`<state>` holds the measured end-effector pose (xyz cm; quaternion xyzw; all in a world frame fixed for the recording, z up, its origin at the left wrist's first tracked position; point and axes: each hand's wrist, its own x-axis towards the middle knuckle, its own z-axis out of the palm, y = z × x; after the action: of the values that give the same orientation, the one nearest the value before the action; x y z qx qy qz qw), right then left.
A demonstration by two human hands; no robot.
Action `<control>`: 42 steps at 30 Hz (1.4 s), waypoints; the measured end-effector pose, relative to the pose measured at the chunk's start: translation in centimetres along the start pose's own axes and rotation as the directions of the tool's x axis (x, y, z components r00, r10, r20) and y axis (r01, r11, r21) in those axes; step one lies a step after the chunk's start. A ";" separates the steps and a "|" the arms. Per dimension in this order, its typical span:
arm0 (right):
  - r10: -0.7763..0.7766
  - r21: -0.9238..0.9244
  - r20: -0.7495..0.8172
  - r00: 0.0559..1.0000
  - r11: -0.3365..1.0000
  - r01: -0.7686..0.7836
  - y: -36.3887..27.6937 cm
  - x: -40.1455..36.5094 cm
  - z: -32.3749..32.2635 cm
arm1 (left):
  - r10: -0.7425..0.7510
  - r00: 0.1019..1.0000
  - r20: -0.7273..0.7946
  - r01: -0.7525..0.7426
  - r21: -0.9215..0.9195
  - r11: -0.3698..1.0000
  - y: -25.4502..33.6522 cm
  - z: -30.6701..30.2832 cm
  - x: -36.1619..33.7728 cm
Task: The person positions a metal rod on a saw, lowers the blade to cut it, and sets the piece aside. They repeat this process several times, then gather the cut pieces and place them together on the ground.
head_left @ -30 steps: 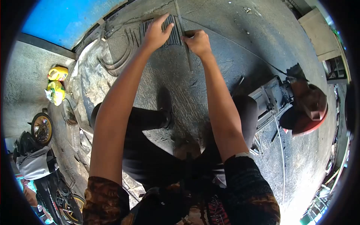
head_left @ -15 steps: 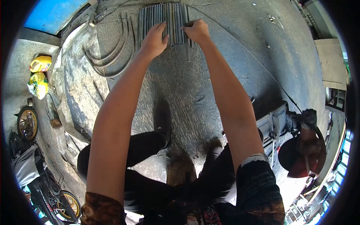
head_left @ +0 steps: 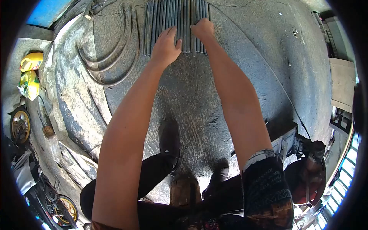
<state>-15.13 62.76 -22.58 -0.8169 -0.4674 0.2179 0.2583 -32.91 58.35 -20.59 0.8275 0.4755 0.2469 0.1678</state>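
Note:
A row of straight metal rods lies side by side on the floor at the top of the view. My left hand rests over the row's near part, fingers stretched forward and thumb apart. Toward the row's right side, the curled fingers of my right hand pinch one metal rod. That rod's near end sticks out slightly past its neighbours. The far ends of the rods run to the top edge of the view.
Several bent rods lie left of the row. A long thin rod or cable crosses the floor at right, toward a metal machine. Yellow containers and a motorbike stand at left. My shoe is below the row.
The rod at my right hand stuck out well past the others; its near end is now almost level with them. The view has shifted, and the row appears larger.

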 end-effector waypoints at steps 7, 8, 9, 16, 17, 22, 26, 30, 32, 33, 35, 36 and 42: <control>-0.039 -0.093 0.002 0.999 0.995 0.039 0.0 2.6 2.4 | -0.136 0.987 0.089 0.131 0.067 0.989 -0.9 -0.7 0.0; -0.024 -0.088 0.010 1.000 0.996 0.025 -0.2 2.5 2.2 | -0.146 0.986 0.085 0.139 0.075 0.987 -1.0 -0.6 -0.2; -0.008 -0.083 0.020 1.000 0.997 0.010 -0.4 2.3 2.0 | -0.156 0.984 0.083 0.149 0.082 0.985 -1.2 -0.4 -0.3; 0.010 -0.115 0.012 1.000 0.993 -0.009 -0.5 2.4 2.4 | -0.190 0.976 0.101 0.185 0.062 0.981 -0.9 -0.6 -0.7; 0.002 -0.069 0.014 1.000 0.998 -0.001 -0.3 2.3 2.5 | -0.193 0.975 0.112 0.186 0.069 0.980 -0.9 -0.6 -0.7; -0.034 -0.018 -0.026 0.999 0.999 0.034 0.2 2.2 2.8 | -0.190 0.973 0.128 0.180 0.086 0.980 -0.9 -0.4 -1.0; 0.001 -0.024 0.040 0.999 1.000 0.000 0.2 1.6 2.3 | -0.196 0.970 0.143 0.186 0.079 0.979 -0.6 -0.4 -1.2; -0.040 0.023 0.000 0.999 0.999 0.040 0.5 1.1 2.4 | -0.180 0.974 0.140 0.168 0.094 0.981 -0.5 0.0 -1.2; -0.052 0.028 -0.014 0.999 0.998 0.053 0.3 0.0 1.8 | -0.172 0.972 0.163 0.158 0.096 0.983 -0.4 0.2 -1.2; -0.066 0.032 -0.027 0.997 0.997 0.067 0.1 -0.8 1.1 | -0.166 0.969 0.184 0.150 0.098 0.984 -0.2 0.1 -1.2; -0.123 -0.008 -0.047 0.991 0.992 0.122 1.2 -2.2 0.8 | -0.147 0.971 0.191 0.127 0.110 0.986 0.4 0.3 -1.5; -0.182 -0.051 -0.066 0.981 0.983 0.179 1.3 -2.9 -0.2 | -0.127 0.973 0.195 0.104 0.122 0.987 1.1 0.2 -1.4; -0.161 -0.210 -0.075 0.984 0.967 0.142 4.1 -11.8 -10.3 | 0.034 0.955 0.296 -0.098 0.204 0.974 6.4 -2.1 -2.5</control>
<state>-11.88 48.43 -15.86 -0.8100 -0.5361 0.1110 0.2101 -30.65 53.11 -16.21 0.8836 0.4416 0.0751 0.1362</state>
